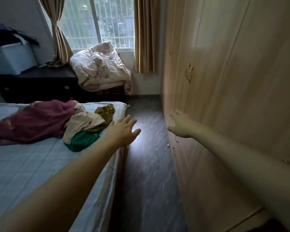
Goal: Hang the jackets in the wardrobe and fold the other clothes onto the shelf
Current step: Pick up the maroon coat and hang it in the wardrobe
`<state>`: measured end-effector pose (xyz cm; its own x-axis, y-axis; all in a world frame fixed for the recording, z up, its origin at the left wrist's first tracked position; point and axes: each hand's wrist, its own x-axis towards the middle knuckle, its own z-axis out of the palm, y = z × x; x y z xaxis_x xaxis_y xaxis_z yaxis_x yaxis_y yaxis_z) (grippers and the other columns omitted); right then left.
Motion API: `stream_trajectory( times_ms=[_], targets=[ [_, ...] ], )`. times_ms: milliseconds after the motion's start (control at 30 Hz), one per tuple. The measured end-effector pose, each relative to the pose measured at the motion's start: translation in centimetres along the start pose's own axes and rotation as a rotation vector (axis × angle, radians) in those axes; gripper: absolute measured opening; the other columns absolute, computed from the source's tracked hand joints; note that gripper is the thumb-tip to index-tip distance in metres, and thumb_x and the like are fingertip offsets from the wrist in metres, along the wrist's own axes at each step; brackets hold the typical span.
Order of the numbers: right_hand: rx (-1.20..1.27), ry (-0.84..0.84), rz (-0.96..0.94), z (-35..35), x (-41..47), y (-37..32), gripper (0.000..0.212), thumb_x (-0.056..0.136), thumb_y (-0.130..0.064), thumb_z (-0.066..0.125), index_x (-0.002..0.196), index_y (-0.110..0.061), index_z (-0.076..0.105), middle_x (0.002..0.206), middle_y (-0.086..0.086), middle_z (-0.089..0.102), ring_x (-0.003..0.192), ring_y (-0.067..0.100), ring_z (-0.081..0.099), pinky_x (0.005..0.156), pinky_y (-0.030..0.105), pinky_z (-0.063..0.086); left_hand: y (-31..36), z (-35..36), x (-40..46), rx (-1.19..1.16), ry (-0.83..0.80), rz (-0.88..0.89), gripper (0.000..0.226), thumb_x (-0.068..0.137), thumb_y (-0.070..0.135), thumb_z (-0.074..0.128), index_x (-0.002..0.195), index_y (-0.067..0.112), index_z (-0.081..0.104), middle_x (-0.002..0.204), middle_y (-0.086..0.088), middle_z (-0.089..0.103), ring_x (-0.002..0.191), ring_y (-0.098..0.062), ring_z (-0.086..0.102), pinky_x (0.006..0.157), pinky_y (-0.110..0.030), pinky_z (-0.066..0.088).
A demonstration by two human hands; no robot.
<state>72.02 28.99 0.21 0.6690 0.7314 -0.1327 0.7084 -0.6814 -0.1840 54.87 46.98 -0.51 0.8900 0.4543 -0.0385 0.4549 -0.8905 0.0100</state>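
A heap of clothes lies on the bed (23, 164): a maroon garment (35, 122), a beige one (84, 123), an olive one (105, 113) and a green one (83, 139). My left hand (122, 131) reaches out over the bed's right edge, fingers spread and holding nothing, just right of the green and olive clothes. My right hand (181, 125) is stretched toward the light wooden wardrobe (224, 97), fingers relaxed, at the edge of a closed door. The wardrobe doors are shut, with metal handles (188, 72) higher up.
A dark floor strip (146, 164) runs between bed and wardrobe. A crumpled white duvet (100, 67) sits on a stool under the window. A dark dresser (40, 84) with a pale box (12, 57) stands at the back left. Curtains frame the window.
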Motion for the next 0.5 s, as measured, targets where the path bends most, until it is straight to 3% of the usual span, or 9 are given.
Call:
stream_trajectory(
  times_ms=[300, 500],
  targets=[
    [0.045, 0.000, -0.022, 0.0, 14.1, -1.6, 0.073, 0.096, -0.045, 0.045, 0.155, -0.021, 0.010, 0.163, 0.004, 0.002, 0.148, 0.029, 0.011, 0.117, 0.048, 0.022, -5.9, -0.1, 13.5, -0.013, 0.023, -0.010, 0.055, 0.099, 0.052, 0.027, 0.150, 0.030, 0.027, 0.163, 0.000, 0.010, 0.148, -0.019, 0.012, 0.119, -0.048, 0.014],
    [0.068, 0.013, -0.018, -2.9, 23.8, -2.7, 0.071, 0.097, -0.041, 0.046, 0.155, -0.021, 0.011, 0.163, 0.004, 0.003, 0.148, 0.028, 0.013, 0.116, 0.043, 0.024, -10.2, -2.2, 23.7, 0.074, -0.033, 0.029, 0.073, 0.091, 0.034, 0.057, 0.153, 0.029, 0.017, 0.163, 0.001, 0.002, 0.149, -0.021, 0.012, 0.115, -0.048, 0.022]
  ],
)
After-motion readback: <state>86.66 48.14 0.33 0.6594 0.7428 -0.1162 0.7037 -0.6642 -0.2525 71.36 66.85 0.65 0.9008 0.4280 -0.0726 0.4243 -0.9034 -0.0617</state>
